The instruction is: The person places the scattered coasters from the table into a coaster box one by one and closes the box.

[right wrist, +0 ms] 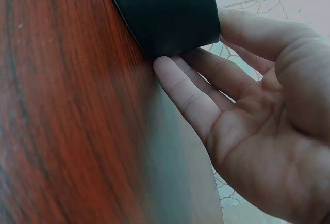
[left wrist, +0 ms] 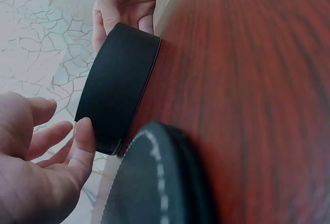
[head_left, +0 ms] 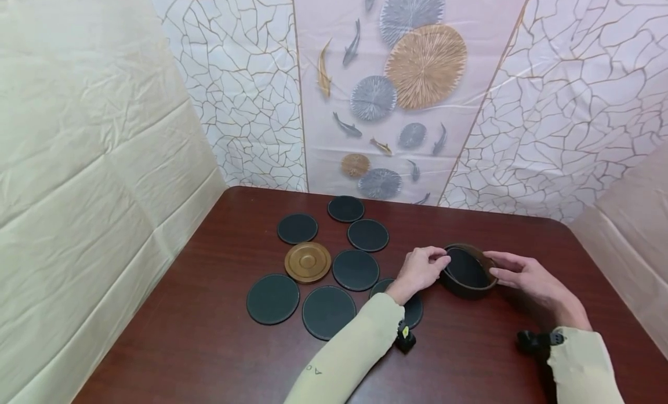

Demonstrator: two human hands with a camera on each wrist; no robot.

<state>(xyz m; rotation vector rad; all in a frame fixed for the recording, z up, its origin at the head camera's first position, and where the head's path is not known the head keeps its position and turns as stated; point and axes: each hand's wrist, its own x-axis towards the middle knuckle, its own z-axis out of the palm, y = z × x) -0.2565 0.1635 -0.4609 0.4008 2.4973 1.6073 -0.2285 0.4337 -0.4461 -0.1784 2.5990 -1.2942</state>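
A round black holder with a brown inner wall stands on the right part of the table. Inside it lies a black disc, apparently a coaster. My left hand is at the holder's left rim; in the left wrist view its thumb touches the dark outer wall, the other fingers loosely bent beside it. From the opposite side my right hand holds the holder, thumb at the rim and fingers against the lower wall. The fingertips behind the holder are hidden.
Several round black coasters with stitched edges, among them one at the front, lie left of the holder. A brown ringed disc is among them. Under my left wrist, coasters overlap. Patterned cloth hangs behind the table.
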